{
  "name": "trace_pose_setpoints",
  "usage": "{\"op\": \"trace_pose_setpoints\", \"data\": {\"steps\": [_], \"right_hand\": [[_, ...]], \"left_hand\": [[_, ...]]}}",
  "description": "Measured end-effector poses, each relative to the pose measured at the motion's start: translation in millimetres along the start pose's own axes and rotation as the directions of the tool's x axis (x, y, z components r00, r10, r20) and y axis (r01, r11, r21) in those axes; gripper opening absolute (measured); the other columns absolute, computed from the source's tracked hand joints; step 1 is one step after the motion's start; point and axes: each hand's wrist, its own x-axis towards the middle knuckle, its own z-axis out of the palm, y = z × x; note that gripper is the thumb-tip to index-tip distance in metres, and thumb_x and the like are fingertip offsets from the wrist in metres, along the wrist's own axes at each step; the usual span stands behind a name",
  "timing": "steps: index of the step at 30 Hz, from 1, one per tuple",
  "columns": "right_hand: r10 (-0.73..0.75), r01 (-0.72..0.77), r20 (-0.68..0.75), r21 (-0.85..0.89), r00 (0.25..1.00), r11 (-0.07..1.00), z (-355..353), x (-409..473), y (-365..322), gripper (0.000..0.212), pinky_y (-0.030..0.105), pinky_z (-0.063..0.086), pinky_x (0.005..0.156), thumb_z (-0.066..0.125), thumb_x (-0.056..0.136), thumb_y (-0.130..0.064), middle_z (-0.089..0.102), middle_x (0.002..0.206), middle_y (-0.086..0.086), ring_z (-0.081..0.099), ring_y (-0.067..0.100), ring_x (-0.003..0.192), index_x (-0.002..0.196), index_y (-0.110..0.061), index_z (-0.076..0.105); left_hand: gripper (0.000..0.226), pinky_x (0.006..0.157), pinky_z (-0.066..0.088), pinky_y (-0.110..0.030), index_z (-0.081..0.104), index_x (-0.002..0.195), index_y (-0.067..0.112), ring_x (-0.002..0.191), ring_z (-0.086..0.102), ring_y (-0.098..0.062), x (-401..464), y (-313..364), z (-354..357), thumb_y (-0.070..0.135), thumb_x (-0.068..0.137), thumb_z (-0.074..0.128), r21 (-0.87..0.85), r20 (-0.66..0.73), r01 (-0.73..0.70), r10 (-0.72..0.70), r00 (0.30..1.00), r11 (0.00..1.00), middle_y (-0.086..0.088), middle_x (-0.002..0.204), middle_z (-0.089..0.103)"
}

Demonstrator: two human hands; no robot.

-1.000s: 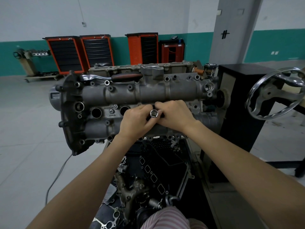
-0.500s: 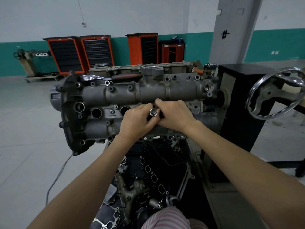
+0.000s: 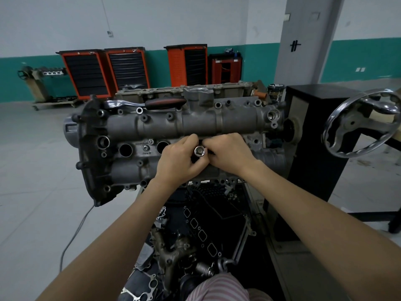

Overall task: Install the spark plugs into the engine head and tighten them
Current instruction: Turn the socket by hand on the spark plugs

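Note:
The grey engine head is mounted on a stand at chest height, its cover facing me. Two open spark plug wells show at its left. Both hands meet at the middle of the head around a chrome socket whose square drive end faces me. My left hand curls its fingers round the socket from the left. My right hand pinches it from the right. The spark plug and the well beneath are hidden by the hands. A ratchet with a red and black handle lies on top of the head.
A chrome handwheel of the black stand is at the right. Loose engine parts and gaskets lie on a tray below the head. Orange tool cabinets line the far wall. A cable runs across the floor at left.
Both hands have stayed on the socket, with their fingers shifting slightly around it. The socket sits at about the same place.

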Motion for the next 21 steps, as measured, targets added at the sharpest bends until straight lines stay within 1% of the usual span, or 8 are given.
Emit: {"op": "trace_pose_setpoints", "data": {"steps": [3, 5, 7, 9, 12, 15, 18, 21], "right_hand": [[-0.009, 0.009, -0.027, 0.019, 1.0, 1.0, -0.4, -0.9, -0.9, 0.019, 0.029, 0.035, 0.043, 0.07, 0.069, -0.007, 0.06, 0.053, 0.013, 0.057, 0.033, 0.047, 0.055, -0.005, 0.057], [0.011, -0.011, -0.016, 0.026, 1.0, 1.0, -0.2, -0.7, -1.1, 0.018, 0.03, 0.038, 0.044, 0.07, 0.07, -0.008, 0.062, 0.056, 0.014, 0.059, 0.034, 0.05, 0.057, -0.006, 0.058], [0.018, -0.018, -0.017, 0.021, 1.0, 1.0, 0.9, -0.3, -0.4, 0.015, 0.031, 0.037, 0.046, 0.066, 0.073, -0.013, 0.063, 0.06, 0.015, 0.06, 0.035, 0.054, 0.062, -0.006, 0.059], [0.012, -0.012, -0.032, 0.009, 0.999, 1.0, 1.7, -0.6, 0.4, 0.015, 0.03, 0.032, 0.047, 0.06, 0.075, -0.019, 0.063, 0.061, 0.014, 0.06, 0.035, 0.056, 0.069, -0.005, 0.057], [0.009, -0.009, 0.011, -0.047, 1.0, 0.999, 4.6, 1.0, 1.8, 0.024, 0.029, 0.027, 0.051, 0.053, 0.08, -0.032, 0.066, 0.072, 0.009, 0.062, 0.033, 0.068, 0.084, -0.008, 0.052], [-0.03, 0.031, 0.019, -0.069, 0.999, 0.997, 5.2, 1.1, 2.8, 0.025, 0.03, 0.027, 0.05, 0.056, 0.081, -0.029, 0.066, 0.074, 0.009, 0.063, 0.033, 0.07, 0.091, -0.007, 0.053], [-0.046, 0.045, -0.005, -0.032, 0.999, 0.998, 1.4, 0.3, 0.8, 0.014, 0.029, 0.028, 0.047, 0.062, 0.08, -0.02, 0.065, 0.066, 0.01, 0.062, 0.033, 0.061, 0.08, -0.007, 0.059], [-0.034, 0.034, -0.026, -0.002, 0.999, 0.999, -0.6, -0.5, -0.8, 0.012, 0.029, 0.03, 0.046, 0.066, 0.076, -0.014, 0.063, 0.06, 0.012, 0.061, 0.032, 0.054, 0.071, -0.006, 0.059]], "left_hand": [[0.036, 0.044, 0.025, -0.024, 0.044, 0.061, 0.004, 0.042, 0.042, -0.025, 0.7, -0.4, 1.9, 0.034, 0.081, 0.046, 0.037, 0.004, 0.023, -0.023, 1.0, 0.999, -0.007, 0.051, 0.046], [0.041, 0.044, 0.026, -0.023, 0.047, 0.057, 0.003, 0.041, 0.046, -0.026, 1.4, -0.8, 3.0, 0.035, 0.083, 0.047, 0.081, -0.012, 0.015, -0.014, 1.0, 0.997, -0.008, 0.048, 0.048], [0.042, 0.042, 0.029, -0.024, 0.049, 0.056, 0.002, 0.041, 0.048, -0.027, 0.9, -1.1, 2.8, 0.033, 0.085, 0.047, 0.089, -0.024, -0.002, 0.004, 1.0, 0.996, -0.009, 0.048, 0.05], [0.041, 0.041, 0.03, -0.026, 0.049, 0.059, 0.001, 0.041, 0.047, -0.028, -0.2, -1.3, 1.6, 0.032, 0.085, 0.045, 0.053, -0.01, -0.006, 0.006, 1.0, 0.999, -0.01, 0.05, 0.049], [0.035, 0.042, 0.026, -0.025, 0.045, 0.065, 0.001, 0.041, 0.045, -0.027, -0.8, 0.0, -0.2, 0.031, 0.084, 0.043, 0.011, 0.006, 0.015, -0.015, 1.0, 1.0, -0.01, 0.053, 0.048], [0.036, 0.042, 0.028, -0.026, 0.045, 0.066, 0.0, 0.043, 0.046, -0.028, -0.7, 0.6, -0.8, 0.032, 0.082, 0.043, 0.006, 0.006, 0.023, -0.023, 1.0, 1.0, -0.009, 0.054, 0.048], [0.041, 0.042, 0.031, -0.028, 0.046, 0.064, 0.001, 0.045, 0.049, -0.028, -0.6, 1.1, -0.5, 0.037, 0.083, 0.044, 0.021, 0.003, 0.034, -0.034, 0.999, 0.999, -0.009, 0.054, 0.051], [0.045, 0.043, 0.034, -0.03, 0.05, 0.061, 0.0, 0.046, 0.051, -0.029, 0.5, 1.1, 0.1, 0.039, 0.084, 0.045, 0.038, -0.005, 0.043, -0.042, 0.999, 0.998, -0.011, 0.053, 0.053]]}}
